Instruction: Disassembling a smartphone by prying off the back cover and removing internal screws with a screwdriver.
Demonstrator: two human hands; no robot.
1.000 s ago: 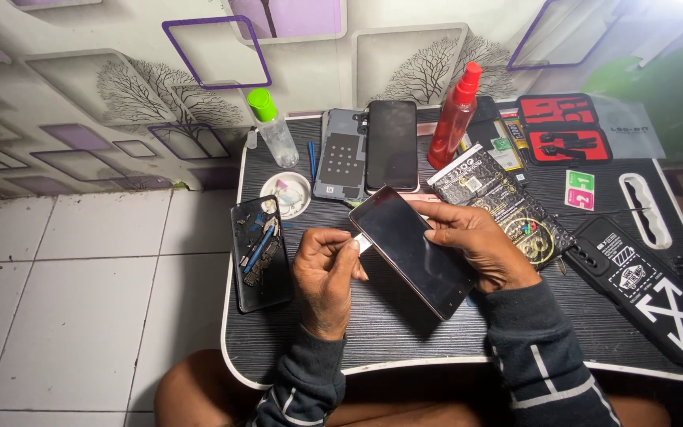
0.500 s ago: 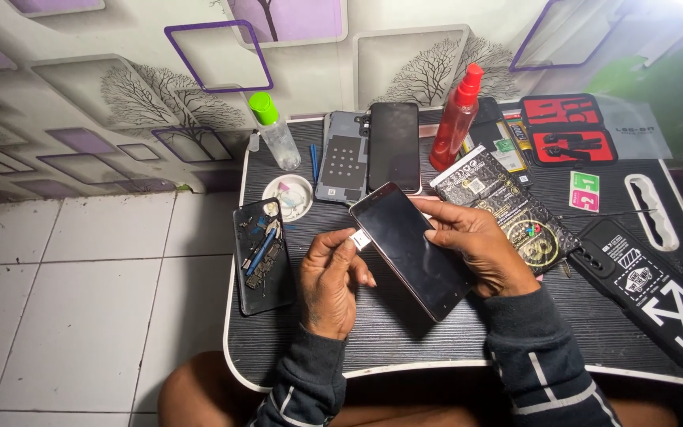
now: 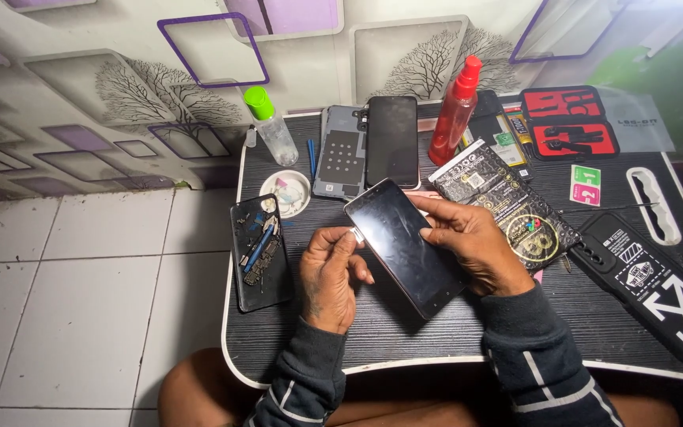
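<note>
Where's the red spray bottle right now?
In the head view, the red spray bottle stands at the far edge of the black table, just right of the dark phone lying flat, and behind the right hand.

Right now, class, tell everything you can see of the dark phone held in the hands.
The phone is a slim black slab with a glossy, glass-like front, dark and faintly smudged. It lies tilted diagonally above the table, top corner pointing up-left. The right hand grips its right edge, fingers over the face. The left hand pinches at its upper left edge. Its back is hidden.
</note>
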